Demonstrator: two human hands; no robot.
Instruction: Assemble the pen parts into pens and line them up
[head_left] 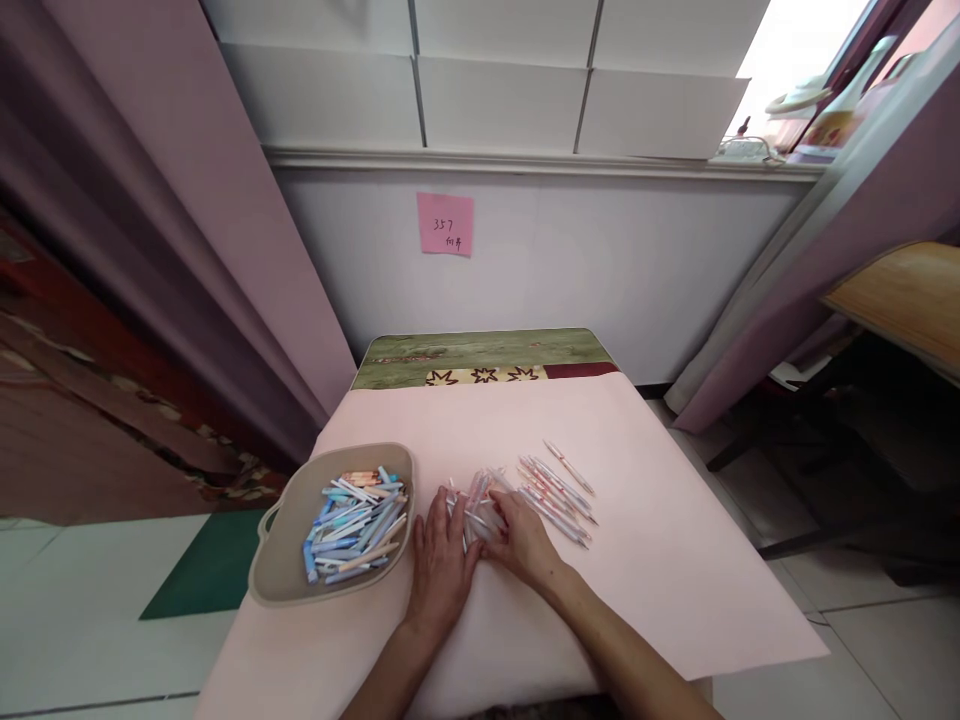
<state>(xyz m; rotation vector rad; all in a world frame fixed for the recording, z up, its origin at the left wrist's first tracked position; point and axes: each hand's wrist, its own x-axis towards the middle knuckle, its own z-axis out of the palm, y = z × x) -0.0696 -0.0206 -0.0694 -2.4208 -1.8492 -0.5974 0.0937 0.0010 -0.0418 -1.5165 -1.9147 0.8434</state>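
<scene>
My left hand (440, 560) rests on the cloth with its fingers stretched out, touching the left side of a small heap of clear and pinkish pens (478, 505). From the right, my right hand (521, 540) reaches into the same heap, fingers bent and closed on pens there; its fingertips partly hide which ones. Just right of that hand lies a loose row of clear pens with pink marks (555, 495), roughly side by side. One pen (570, 468) sits a little apart behind the row.
A beige basket (277, 560) with many blue, white and tan pens stands left of my hands, at the table edge. Pink cloth (645, 560) covers most of the table. A pink note (445, 224) is stuck on the wall behind. A wooden desk (907, 300) stands at right.
</scene>
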